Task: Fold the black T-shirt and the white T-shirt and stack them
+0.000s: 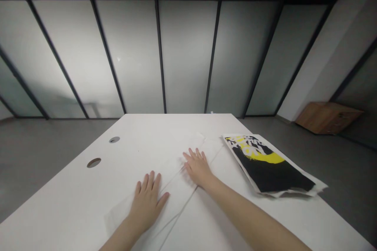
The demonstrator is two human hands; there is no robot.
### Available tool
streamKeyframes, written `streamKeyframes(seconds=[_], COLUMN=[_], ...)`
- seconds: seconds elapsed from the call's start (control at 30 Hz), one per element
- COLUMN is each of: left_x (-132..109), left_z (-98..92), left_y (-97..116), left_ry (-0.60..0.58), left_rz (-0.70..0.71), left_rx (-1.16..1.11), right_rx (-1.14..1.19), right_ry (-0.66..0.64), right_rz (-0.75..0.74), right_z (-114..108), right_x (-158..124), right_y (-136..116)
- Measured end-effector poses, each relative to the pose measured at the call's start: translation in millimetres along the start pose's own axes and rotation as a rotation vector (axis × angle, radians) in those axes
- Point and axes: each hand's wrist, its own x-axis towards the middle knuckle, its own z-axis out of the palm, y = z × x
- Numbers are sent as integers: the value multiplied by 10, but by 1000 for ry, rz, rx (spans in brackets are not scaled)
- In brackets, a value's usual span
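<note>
A thin, whitish, see-through sheet lies slantwise over the white table, with straight fold lines or edges running along it. I cannot tell whether it is paper or plastic film. My left hand rests flat on its near left part, fingers stretched out. Farther forward and to the right, my right hand lies on the same sheet with its fingers spread. Neither hand grips anything. To the right of my right hand lies a stack of printed sheets or bags, the top one black, yellow and white.
Two round holes pierce the tabletop at the left, one nearer and one farther. Beyond the table stands a frosted glass partition with dark frames. A wooden cabinet sits on the grey floor at the right.
</note>
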Motion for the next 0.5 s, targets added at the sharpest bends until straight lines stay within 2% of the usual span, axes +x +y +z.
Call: streamKeyframes(seconds=[0.1,0.2,0.33,0.5], left_x=[-172,-283,-282,-166], left_z=[104,176,159,74], left_y=[-93,-113,-44,63], left_ry=[17,33,21,3], left_rz=[11,16,17,55], left_rx=[-6,-25,-56,-101], right_rx=[58,66,48,3], right_ry=[-36,-56,-80,-134], right_rz=[81,151,156,66], right_z=[241,351,280,93], right_x=[-213,-305,-198,156], right_y=[-345,-476,-353,29])
